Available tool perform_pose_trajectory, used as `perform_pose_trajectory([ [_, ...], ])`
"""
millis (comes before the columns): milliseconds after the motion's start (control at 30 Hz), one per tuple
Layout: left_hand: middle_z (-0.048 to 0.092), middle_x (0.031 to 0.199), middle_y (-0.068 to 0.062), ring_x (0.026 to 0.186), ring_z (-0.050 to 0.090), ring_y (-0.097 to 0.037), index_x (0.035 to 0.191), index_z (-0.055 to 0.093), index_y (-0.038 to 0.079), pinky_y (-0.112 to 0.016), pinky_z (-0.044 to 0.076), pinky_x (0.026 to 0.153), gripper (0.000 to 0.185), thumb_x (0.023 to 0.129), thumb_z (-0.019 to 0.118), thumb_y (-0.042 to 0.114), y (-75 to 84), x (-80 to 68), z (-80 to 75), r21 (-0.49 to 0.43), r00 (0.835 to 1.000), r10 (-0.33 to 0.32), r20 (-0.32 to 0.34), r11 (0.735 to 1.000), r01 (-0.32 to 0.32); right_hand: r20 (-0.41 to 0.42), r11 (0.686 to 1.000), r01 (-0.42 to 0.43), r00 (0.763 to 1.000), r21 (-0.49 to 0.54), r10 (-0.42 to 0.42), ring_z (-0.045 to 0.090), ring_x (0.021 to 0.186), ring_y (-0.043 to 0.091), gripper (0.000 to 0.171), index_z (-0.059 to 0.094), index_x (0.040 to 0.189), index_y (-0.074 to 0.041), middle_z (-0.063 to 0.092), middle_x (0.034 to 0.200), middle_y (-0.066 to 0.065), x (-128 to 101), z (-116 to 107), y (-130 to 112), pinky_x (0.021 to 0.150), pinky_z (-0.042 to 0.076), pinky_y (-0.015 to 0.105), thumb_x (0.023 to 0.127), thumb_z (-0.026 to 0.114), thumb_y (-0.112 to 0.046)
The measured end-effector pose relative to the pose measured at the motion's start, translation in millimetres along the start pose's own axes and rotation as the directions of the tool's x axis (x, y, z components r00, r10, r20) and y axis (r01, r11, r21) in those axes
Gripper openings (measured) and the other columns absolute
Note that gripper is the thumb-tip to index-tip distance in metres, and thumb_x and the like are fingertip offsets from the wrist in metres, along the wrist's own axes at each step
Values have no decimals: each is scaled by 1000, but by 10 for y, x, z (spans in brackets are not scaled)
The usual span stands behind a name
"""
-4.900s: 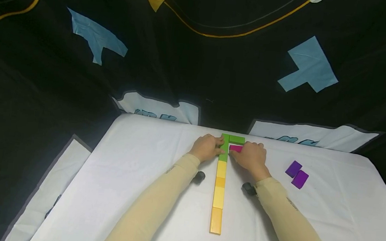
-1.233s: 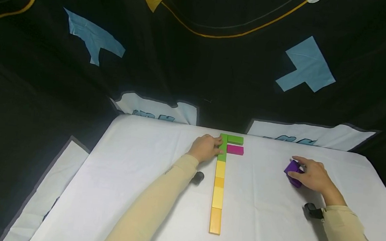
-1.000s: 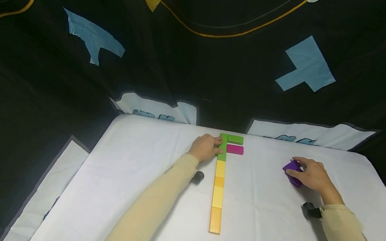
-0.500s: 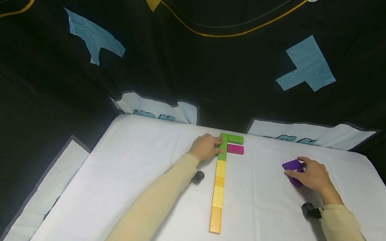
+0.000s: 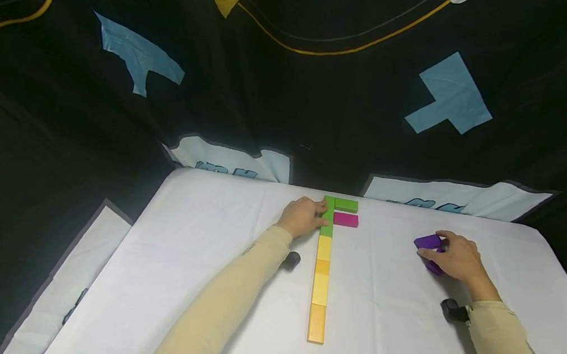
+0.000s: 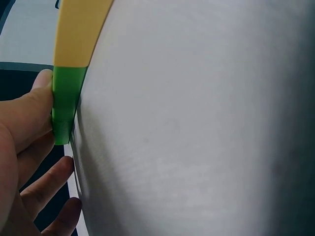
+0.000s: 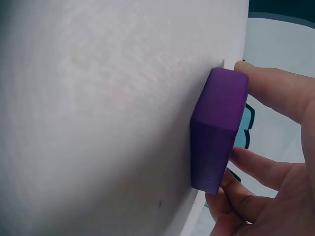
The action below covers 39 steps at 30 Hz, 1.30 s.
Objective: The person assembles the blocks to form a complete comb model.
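Observation:
My left hand (image 5: 301, 219) rests with thumb and fingertips on the two green blocks (image 5: 328, 217) that head a straight column. In the left wrist view, its thumb (image 6: 39, 98) lies against a green block (image 6: 68, 96). On the right, my right hand (image 5: 460, 260) pinches a dark purple block (image 5: 427, 242) between thumb and index finger, its other fingers lower. A second purple block (image 5: 434, 268) lies beside it, partly hidden by the hand. The right wrist view shows purple surfaces (image 7: 211, 155) low over the cloth, by the fingertips.
Yellow and orange blocks (image 5: 320, 290) continue the column toward me. A green block (image 5: 346, 205) and a magenta block (image 5: 346, 220) extend right from its far end. All lie on a white-covered table (image 5: 237, 240), with a black curtain (image 5: 290, 99) behind.
My right hand has moved from the magenta block to the purple blocks, and the dark purple one has turned and shifted slightly left. The left hand stays on the green blocks.

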State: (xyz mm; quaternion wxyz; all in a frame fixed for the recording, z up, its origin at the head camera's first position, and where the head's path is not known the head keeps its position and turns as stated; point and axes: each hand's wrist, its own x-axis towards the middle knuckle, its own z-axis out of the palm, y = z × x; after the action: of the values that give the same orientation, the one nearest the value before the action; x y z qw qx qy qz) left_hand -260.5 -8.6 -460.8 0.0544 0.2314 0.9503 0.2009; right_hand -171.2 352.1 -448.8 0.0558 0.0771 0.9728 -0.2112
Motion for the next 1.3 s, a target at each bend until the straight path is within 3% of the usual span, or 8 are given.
perform_pose_trajectory([
  [667,51,147,10,133,52,-24,137,63,20,-36,42,111,48,93,71,40,9,-4,-2,-4,1000,-3,-6,1000,3,-55,999,-6,998,34,8,40,116,56,92,40,141,14,49,127,42,-100,26,-220,88,47,68,88,70,-54],
  [1300,51,147,11,132,52,-25,136,63,20,-34,43,109,48,93,71,40,13,-8,-1,-12,1000,-13,-4,1000,13,-133,996,66,989,54,-58,48,109,51,83,49,135,15,59,119,38,-200,159,-563,77,50,55,87,74,-47],
])
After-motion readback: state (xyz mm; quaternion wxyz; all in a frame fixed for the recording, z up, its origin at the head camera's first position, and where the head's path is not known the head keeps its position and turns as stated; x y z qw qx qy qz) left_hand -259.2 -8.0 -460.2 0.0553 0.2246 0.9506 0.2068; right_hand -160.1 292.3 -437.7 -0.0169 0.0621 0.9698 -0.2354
